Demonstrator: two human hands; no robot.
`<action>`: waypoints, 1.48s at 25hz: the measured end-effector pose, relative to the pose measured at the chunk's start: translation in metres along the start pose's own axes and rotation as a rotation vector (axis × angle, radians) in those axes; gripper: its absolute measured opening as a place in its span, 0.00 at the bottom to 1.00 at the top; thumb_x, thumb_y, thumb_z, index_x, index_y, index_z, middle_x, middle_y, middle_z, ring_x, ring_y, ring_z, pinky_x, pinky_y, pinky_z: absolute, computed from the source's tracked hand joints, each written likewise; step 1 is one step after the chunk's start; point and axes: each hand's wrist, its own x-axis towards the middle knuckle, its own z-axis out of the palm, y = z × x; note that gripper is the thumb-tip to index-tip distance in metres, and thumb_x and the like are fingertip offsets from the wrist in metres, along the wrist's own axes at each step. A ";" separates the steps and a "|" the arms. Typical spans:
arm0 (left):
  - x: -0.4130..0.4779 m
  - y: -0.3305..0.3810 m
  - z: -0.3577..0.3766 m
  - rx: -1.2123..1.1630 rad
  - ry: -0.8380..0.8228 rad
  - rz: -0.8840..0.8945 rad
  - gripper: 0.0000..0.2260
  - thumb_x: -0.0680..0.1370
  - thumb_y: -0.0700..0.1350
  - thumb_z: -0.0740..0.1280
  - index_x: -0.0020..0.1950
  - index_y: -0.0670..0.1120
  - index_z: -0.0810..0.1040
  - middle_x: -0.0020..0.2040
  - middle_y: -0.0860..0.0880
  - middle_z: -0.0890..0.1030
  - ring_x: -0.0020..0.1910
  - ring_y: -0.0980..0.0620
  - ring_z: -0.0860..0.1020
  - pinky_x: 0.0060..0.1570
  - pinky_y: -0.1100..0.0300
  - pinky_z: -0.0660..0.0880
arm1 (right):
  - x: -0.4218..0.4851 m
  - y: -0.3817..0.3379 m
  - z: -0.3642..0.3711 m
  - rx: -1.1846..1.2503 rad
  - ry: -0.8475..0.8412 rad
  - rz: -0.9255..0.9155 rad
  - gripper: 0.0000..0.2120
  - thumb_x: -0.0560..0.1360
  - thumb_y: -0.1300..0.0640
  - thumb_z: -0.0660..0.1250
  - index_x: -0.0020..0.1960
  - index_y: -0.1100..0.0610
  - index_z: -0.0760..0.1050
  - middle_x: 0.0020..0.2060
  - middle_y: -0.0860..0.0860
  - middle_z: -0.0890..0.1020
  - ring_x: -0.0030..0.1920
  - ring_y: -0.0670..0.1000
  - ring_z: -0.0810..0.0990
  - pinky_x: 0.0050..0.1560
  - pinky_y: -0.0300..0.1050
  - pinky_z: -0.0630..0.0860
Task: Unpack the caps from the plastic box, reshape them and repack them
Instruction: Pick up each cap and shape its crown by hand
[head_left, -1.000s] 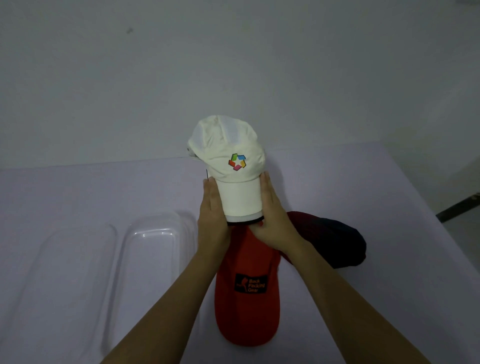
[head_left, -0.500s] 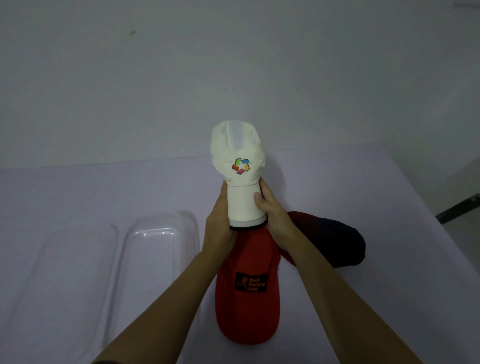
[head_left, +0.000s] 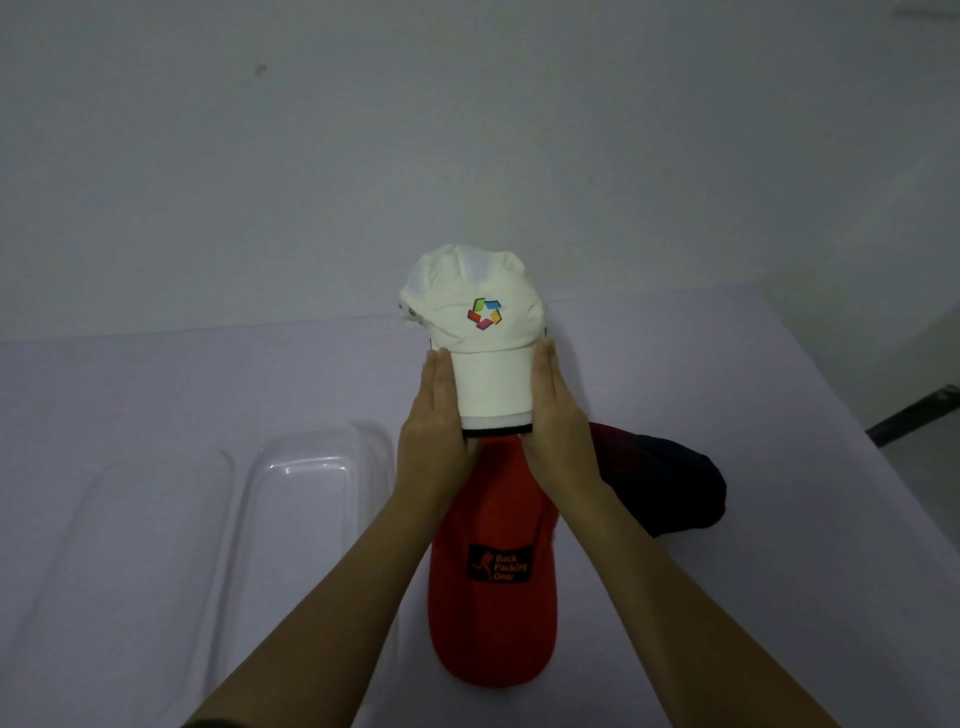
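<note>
A white cap (head_left: 480, 332) with a multicoloured logo is held up above the table, brim towards me. My left hand (head_left: 435, 421) presses flat against the left edge of its brim, and my right hand (head_left: 558, 421) presses flat against the right edge, fingers straight. Below them a red cap (head_left: 491, 587) with a black patch lies on the table, brim towards me. A dark navy cap (head_left: 670, 483) lies behind it to the right. The clear plastic box (head_left: 306, 499) stands open to the left.
The clear lid (head_left: 119, 525) of the box lies at the far left on the pale purple table (head_left: 779, 519). A plain wall rises behind the table's far edge. At the right, the table's edge drops to the floor.
Half a second ago my hands squeezed the brim into a narrow curl and the crown was bunched. Now the fingers are straight, the brim is wider and the crown has spread out.
</note>
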 end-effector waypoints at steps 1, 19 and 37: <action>0.000 -0.001 0.001 0.005 0.001 0.001 0.26 0.75 0.43 0.66 0.69 0.34 0.63 0.65 0.32 0.73 0.60 0.36 0.77 0.56 0.52 0.73 | -0.002 0.000 0.002 0.010 0.035 -0.003 0.39 0.75 0.70 0.63 0.74 0.59 0.40 0.75 0.63 0.56 0.68 0.62 0.71 0.58 0.54 0.77; 0.000 0.030 0.003 -0.415 0.069 -0.252 0.22 0.76 0.41 0.60 0.69 0.35 0.67 0.57 0.52 0.73 0.53 0.65 0.72 0.50 0.84 0.65 | -0.003 -0.028 0.008 0.731 -0.108 0.373 0.22 0.81 0.59 0.58 0.74 0.51 0.61 0.58 0.39 0.74 0.58 0.37 0.75 0.59 0.36 0.71; 0.031 -0.026 0.000 -0.413 -0.363 -0.114 0.36 0.66 0.34 0.58 0.75 0.42 0.56 0.75 0.41 0.61 0.74 0.48 0.60 0.72 0.57 0.60 | 0.030 0.024 -0.003 0.738 -0.317 0.275 0.44 0.61 0.68 0.62 0.75 0.53 0.54 0.72 0.49 0.63 0.72 0.48 0.63 0.69 0.44 0.66</action>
